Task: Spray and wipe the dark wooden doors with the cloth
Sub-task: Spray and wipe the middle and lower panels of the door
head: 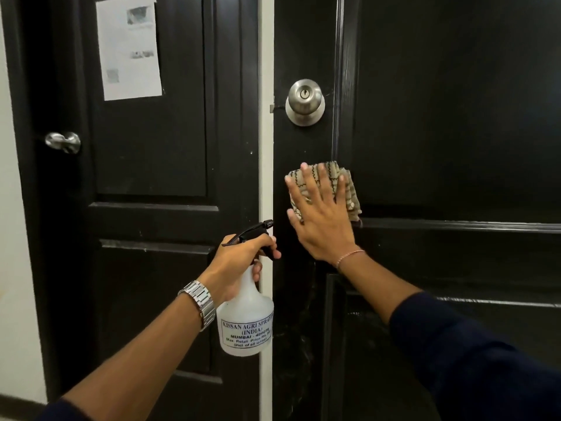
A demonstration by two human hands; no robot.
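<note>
head | right hand flat, pressing soft limp cloth on door | left hand grips spray bottle neck, seemingly light

Right hand: fingers straight, spread, palm pressing cloth flat below round door knob; thin bracelet at wrist, dark sleeve pushed up forearm. Left hand: lower left of knob, fingers curled round neck of spray bottle, forefinger on trigger; metal watch on wrist.
</note>
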